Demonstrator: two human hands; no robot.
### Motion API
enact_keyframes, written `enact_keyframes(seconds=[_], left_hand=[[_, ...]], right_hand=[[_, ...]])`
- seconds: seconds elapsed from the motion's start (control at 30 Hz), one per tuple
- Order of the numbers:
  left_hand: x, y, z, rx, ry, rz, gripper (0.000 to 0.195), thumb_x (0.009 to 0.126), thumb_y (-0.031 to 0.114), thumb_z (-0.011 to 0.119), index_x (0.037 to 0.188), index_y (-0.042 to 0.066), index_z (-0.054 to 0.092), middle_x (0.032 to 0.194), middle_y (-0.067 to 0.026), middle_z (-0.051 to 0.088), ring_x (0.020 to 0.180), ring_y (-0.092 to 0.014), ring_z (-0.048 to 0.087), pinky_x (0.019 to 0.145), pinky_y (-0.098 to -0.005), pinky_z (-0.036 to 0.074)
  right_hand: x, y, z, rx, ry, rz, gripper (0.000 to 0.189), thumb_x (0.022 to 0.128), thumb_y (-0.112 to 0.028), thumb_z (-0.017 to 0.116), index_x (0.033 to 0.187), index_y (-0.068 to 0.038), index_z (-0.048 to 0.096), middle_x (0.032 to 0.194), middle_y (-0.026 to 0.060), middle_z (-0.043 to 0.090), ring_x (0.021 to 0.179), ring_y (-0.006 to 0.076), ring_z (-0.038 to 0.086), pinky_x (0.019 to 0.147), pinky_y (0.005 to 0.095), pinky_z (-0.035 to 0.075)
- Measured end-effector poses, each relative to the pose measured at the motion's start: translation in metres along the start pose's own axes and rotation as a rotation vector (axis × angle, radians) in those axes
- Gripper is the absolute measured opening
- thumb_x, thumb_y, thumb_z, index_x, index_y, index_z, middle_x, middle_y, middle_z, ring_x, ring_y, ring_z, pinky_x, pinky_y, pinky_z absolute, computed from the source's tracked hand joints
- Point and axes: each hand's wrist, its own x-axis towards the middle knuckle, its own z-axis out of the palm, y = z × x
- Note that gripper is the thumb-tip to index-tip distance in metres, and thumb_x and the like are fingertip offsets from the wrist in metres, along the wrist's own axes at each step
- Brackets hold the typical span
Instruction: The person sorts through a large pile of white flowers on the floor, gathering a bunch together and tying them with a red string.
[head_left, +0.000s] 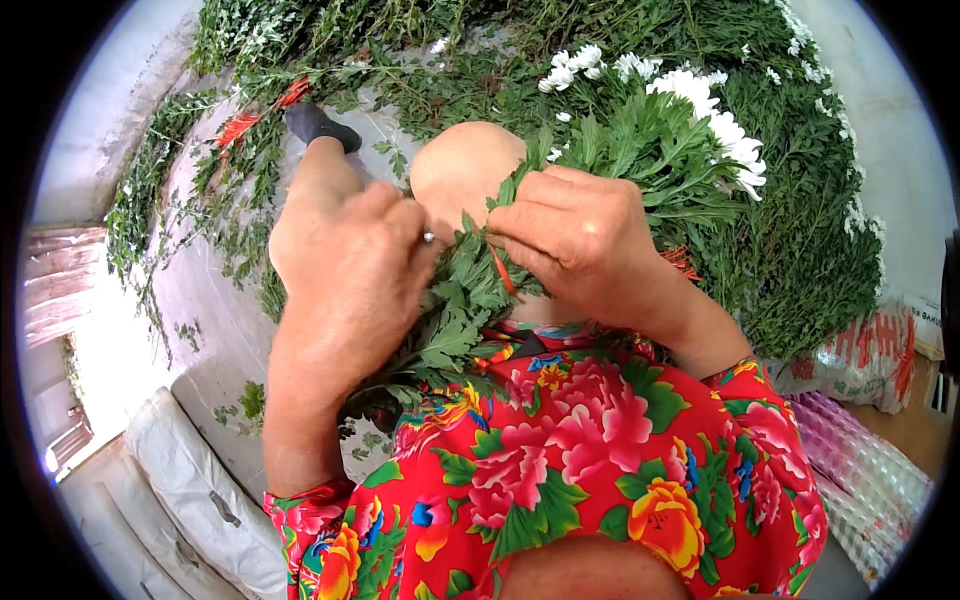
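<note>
A bunch of white chrysanthemums with leafy green stems lies across my lap, blooms toward the upper right. My right hand grips its stems, fingers and thumb pinched together. Just beneath those fingers, a narrow red tie hangs against the leaves. Close on the other side is my left hand, blurred, with its fingers curled in and a ring showing. Whether it holds the tie's other end is hidden. The lower leafy stems run down beside my left wrist.
Cut chrysanthemums are heaped to the right and ahead. Red ties lie on stems at upper left, near my dark-socked foot. Scattered leaves dot the pale floor. White wrapped bundles lie lower left, a printed plastic sack at right.
</note>
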Motion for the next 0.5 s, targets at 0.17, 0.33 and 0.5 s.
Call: enact_keyframes(seconds=[0.17,0.33,0.5], left_hand=[[0.011,0.012,0.011,-0.386,0.253,0.049,0.013,0.085,0.005,0.068,0.081,0.0,0.057,0.09,-0.0106,0.062,0.081,-0.024,0.058,0.074,-0.0356,0.049],[0.001,-0.032,0.052,-1.377,-0.044,-0.203,0.023,0.102,0.021,0.057,0.089,0.002,0.061,0.088,-0.0087,0.068,0.063,-0.008,0.053,0.055,-0.0222,0.041],[0.005,-0.025,0.053,-1.603,-0.058,-0.324,0.02,0.099,0.021,0.062,0.097,0.001,0.061,0.085,-0.0087,0.068,0.057,-0.009,0.058,0.045,-0.0189,0.04]], right_hand=[[0.005,0.007,-0.008,0.063,-0.078,0.023,0.016,0.072,-0.007,0.078,0.086,-0.006,0.071,0.074,0.0074,0.062,0.067,0.0275,0.063,0.057,0.0366,0.051],[0.031,0.012,-0.032,0.263,-0.251,-0.021,0.016,0.072,-0.007,0.077,0.087,-0.007,0.071,0.072,0.0086,0.063,0.067,0.0289,0.063,0.058,0.0377,0.051],[0.041,0.014,-0.037,0.175,-0.303,-0.058,0.007,0.077,-0.013,0.073,0.08,-0.009,0.068,0.072,0.0102,0.064,0.067,0.0327,0.063,0.06,0.0413,0.051]])
